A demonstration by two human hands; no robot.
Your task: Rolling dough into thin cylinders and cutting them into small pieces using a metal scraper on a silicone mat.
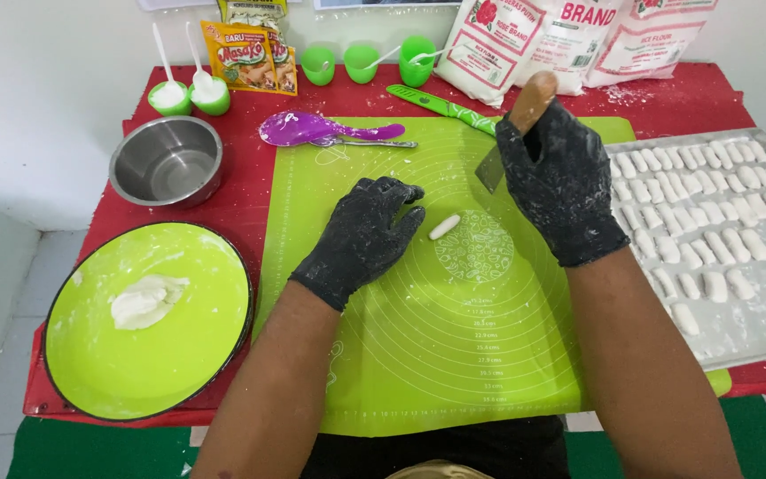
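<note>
Left hand (367, 232), in a dark glove dusted with flour, lies flat on the green mat (418, 355) with fingers loosely curled, gripping nothing. Just off its fingertips, not quite touching, sits a small white dough piece (444, 226), lying at a slant near the middle of the mat. Right hand (560, 182), gloved too, is closed around a scraper (511, 133): wooden handle poking up above the fist, metal blade hanging below the thumb, held above the mat's far half and apart from the dough.

Open room: the near half of the mat is bare all the way to the desk's (241, 191) front edge, and there is a bare strip between the hands.

At the right edge of the desk, a metal tray (755, 333) holds rows of short white dough pieces, packed across its far and middle parts, with floured bare metal at its near corner. Near the left front corner, a green plate (148, 355) carries one lump of white dough (146, 300). Behind it a steel bowl (168, 160), nothing visible inside. Along the far edge: two small green cups (191, 98) with white powder and spoons, three more green cups (365, 62), seasoning packets (248, 55), flour bags (569, 40). A purple spoon (312, 129) and a green knife (441, 108) lie at the mat's far edge.
</note>
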